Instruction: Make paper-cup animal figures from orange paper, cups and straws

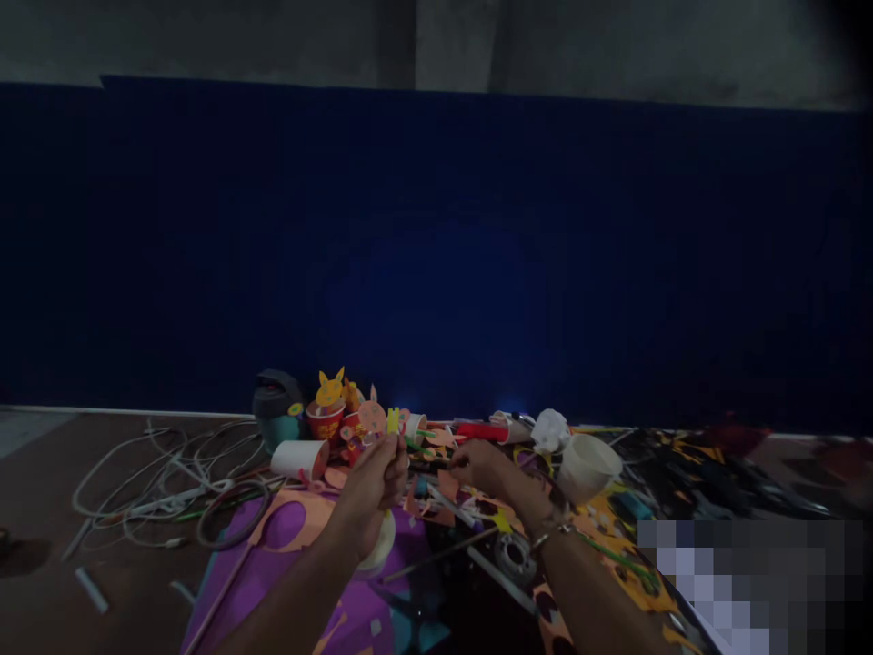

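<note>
Left hand (372,491): thumb and fingers pinch a small, notched yellow piece, apparently paper (394,420), held upright above the fingertips at mid-scene. Lower end hidden in the grip.

Right hand (486,468): fingers curled over cut paper scraps, apart from the left; cannot tell whether they pinch anything.

Handling, judged by eye: piece looks very light, thin, dry, more bendable than stiff. Narrow notched top likely creases or tears first; best hold is low on the body, light pinch, flat faces between thumb and finger.

Around: far left, red paper cup with printed sides (325,424) bearing a yellow rabbit-eared paper face (330,391). Left, white paper cup on its side (295,459). Near left, flat purple sheet (235,539). Right, crumpled white paper ball (549,430) just beyond a cream, wide-mouthed cup (585,471).
</note>
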Available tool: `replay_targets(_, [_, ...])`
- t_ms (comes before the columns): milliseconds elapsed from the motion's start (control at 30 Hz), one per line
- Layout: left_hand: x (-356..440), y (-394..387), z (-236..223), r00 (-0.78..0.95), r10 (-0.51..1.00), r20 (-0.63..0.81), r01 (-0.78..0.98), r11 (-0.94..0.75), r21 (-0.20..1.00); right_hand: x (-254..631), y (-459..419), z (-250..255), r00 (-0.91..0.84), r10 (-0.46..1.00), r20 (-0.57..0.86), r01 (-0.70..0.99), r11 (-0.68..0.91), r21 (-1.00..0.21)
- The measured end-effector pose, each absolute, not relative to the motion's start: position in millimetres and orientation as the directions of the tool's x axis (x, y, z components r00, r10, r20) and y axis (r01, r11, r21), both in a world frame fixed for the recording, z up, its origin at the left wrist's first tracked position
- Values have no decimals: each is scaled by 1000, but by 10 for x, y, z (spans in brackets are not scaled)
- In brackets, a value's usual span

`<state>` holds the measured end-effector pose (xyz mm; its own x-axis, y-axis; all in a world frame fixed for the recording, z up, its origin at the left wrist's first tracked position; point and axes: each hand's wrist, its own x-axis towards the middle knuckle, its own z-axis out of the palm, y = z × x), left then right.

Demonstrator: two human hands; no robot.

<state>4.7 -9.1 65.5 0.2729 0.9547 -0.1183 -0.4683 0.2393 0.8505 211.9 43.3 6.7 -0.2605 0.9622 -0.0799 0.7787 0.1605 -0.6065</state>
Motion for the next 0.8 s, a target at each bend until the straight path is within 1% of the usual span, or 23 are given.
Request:
replay_targets(100, [42,-82,643,277,955,-107,-475,233,848,2006,410,0,-196,981,-3,796,157,-585])
replay_targets(167, [40,-82,651,278,955,-104,-474,231,850,1988,421,-25,-171,985,31,774,154,-615])
replay_targets(233, [41,-85,668,276,955,-105,-468,229,854,2018,456,-8,-163,985,54,719,156,-677])
replay_targets(300, [43,-89,684,273,957,-102,-466,224,856,2082,503,60,-153,986,67,630,150,-762])
replay_targets(433, [53,-90,687,279,954,-113,-457,235,858,2228,548,279,-78,994,82,379,105,-919])
replay_targets(533, [59,-92,666,287,949,-129,-462,255,850,2272,496,411,-36,996,82,208,88,-974])
replay_targets(600, [60,-95,654,283,950,-132,-464,256,848,2262,451,448,-25,996,82,133,85,-988])
replay_targets(700, [57,-100,654,283,950,-131,-460,255,850,2225,430,423,-19,997,76,101,77,-992])
replay_targets(800, [54,-99,668,286,949,-132,-460,257,850,2211,479,336,0,998,66,177,65,-982])
